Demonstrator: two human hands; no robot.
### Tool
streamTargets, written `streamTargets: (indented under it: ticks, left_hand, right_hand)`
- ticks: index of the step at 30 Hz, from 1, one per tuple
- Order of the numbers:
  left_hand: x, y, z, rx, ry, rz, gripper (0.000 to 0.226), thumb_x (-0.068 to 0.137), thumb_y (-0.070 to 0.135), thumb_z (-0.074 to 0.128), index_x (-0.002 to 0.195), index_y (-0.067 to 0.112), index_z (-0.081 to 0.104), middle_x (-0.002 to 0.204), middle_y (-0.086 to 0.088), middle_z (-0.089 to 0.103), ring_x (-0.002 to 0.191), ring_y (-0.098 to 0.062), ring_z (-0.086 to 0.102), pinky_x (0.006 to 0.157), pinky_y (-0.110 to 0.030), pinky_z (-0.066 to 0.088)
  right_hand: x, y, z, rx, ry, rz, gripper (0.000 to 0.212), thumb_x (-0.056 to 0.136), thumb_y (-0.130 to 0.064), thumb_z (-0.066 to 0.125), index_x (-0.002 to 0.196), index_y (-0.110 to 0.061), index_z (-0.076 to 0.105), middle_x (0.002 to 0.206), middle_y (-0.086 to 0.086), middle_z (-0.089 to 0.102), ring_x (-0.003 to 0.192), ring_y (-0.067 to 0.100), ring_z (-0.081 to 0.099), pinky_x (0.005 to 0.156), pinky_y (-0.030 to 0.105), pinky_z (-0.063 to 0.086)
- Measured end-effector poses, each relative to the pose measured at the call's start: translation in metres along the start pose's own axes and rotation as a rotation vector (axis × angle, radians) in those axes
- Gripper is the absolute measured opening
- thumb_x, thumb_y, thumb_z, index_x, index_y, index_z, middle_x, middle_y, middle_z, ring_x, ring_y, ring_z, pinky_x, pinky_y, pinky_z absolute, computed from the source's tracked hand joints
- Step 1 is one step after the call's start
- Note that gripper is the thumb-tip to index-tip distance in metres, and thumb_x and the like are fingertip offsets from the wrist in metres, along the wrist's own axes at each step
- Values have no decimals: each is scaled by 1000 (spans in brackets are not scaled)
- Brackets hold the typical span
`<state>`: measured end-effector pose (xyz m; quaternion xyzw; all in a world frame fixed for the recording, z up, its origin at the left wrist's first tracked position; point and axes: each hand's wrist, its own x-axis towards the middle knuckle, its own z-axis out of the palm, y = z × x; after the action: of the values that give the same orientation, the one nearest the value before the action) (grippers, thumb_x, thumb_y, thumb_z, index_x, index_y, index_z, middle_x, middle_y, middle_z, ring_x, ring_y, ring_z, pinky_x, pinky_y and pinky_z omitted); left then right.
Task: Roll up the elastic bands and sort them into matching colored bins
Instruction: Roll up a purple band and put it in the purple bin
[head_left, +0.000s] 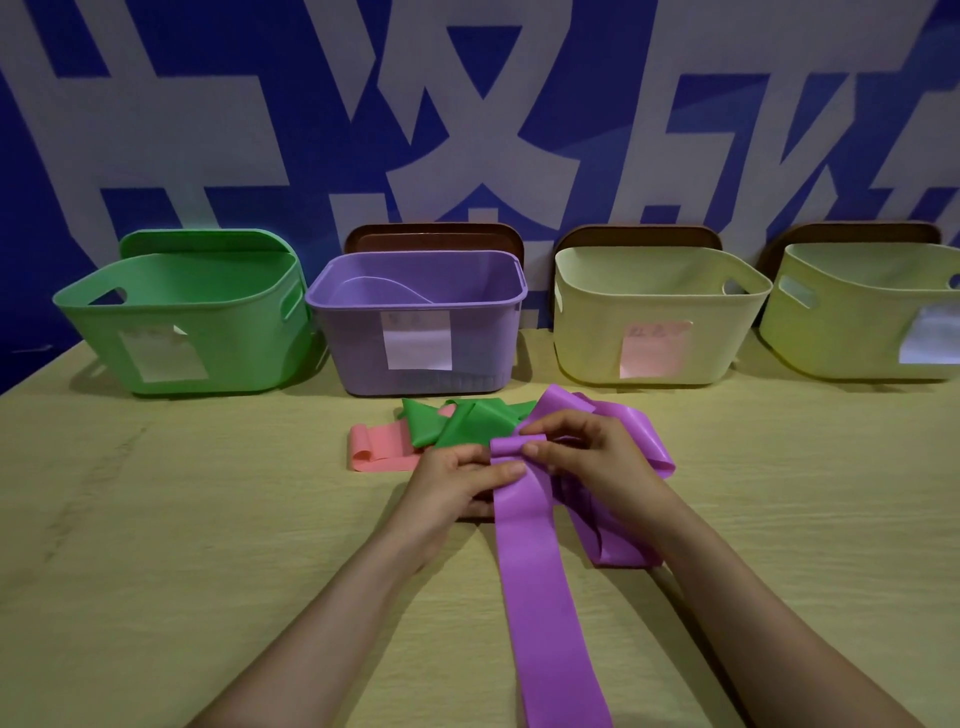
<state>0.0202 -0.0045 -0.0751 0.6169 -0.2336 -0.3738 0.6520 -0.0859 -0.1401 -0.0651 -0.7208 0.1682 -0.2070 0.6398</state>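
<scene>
While both hands (511, 462) pinch the purple band's (540, 582) first fold (rolling barely begun), tight, even turns likely come next.

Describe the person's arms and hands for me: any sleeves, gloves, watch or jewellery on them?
Nothing worn shows. The left hand and right hand are bare, without gloves, and no rings show on the visible fingers. The left forearm and right forearm are bare to the picture's edge: no sleeves, watch, bracelets or markings.

Wall (218, 156): large white characters, cropped; we cannot read them.
Bin labels (415, 340): writing too faint for us.
</scene>
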Motion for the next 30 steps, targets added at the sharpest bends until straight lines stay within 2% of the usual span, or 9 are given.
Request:
streamTargets:
  ticks: [4,6,8,11,14,17,21,26,30]
  left_hand:
    - [0,1,1,-74,-8,-4,23,77,9,73,100,6,71,86,-7,74,74,-14,70,61,-22,55]
    - [0,1,2,-88,-8,3,31,72,18,75,99,5,71,86,-7,74,75,-14,70,63,-22,54]
    - [1,1,3,-82,8,11,31,75,23,73,99,3,71,87,-8,73,76,-14,69,64,-23,54]
    - [2,0,2,-73,27,35,24,80,17,71,98,2,71,87,-8,73,77,-15,69,66,-22,54]
    - [3,0,1,-95,39,59,17,81,10,70,97,3,70,87,-8,73,77,-16,70,66,-22,55]
    - [4,-2,1,-71,59,87,14,81,7,70,96,5,70,88,-9,74,79,-16,70,70,-23,56]
    - [4,-4,2,-12,93,136,18,81,6,71,99,4,69,94,-14,72,83,-17,68,73,-25,56]
    - [3,-4,4,-99,-4,44,25,82,8,70,106,4,68,99,-13,73,89,-20,70,79,-29,57]
    - [1,-5,5,-29,-13,2,24,83,11,70,104,2,69,93,-12,74,79,-18,70,70,-25,56]
  right_hand:
    - [0,-2,-1,24,7,-21,18,76,1,74,91,-8,71,94,14,72,90,20,67,85,34,55]
    - [1,-3,-2,24,-4,-35,18,75,3,74,90,-8,71,95,15,71,91,21,68,85,34,55]
    - [1,-2,-2,19,-22,-40,19,75,5,74,89,-8,71,93,14,72,92,24,68,85,33,56]
    - [1,-2,-3,4,-62,-33,20,76,5,74,92,-6,71,90,9,72,86,16,67,83,29,56]
    - [1,-2,-4,55,-103,26,29,79,-3,73,106,-10,67,103,12,69,91,15,67,82,27,55]
    - [1,-1,-2,-5,-109,46,19,87,-20,68,103,-10,67,87,5,67,79,13,60,71,23,50]
    - [1,-1,-2,-50,-102,33,17,89,-17,66,99,-4,68,74,-1,63,68,5,55,60,16,44]
    - [0,-2,0,50,-34,14,15,87,-13,66,98,-3,68,81,9,63,72,13,54,64,24,44]
    - [-1,-4,-1,85,-7,11,10,85,-14,68,94,-10,70,86,19,62,76,21,53,70,33,44]
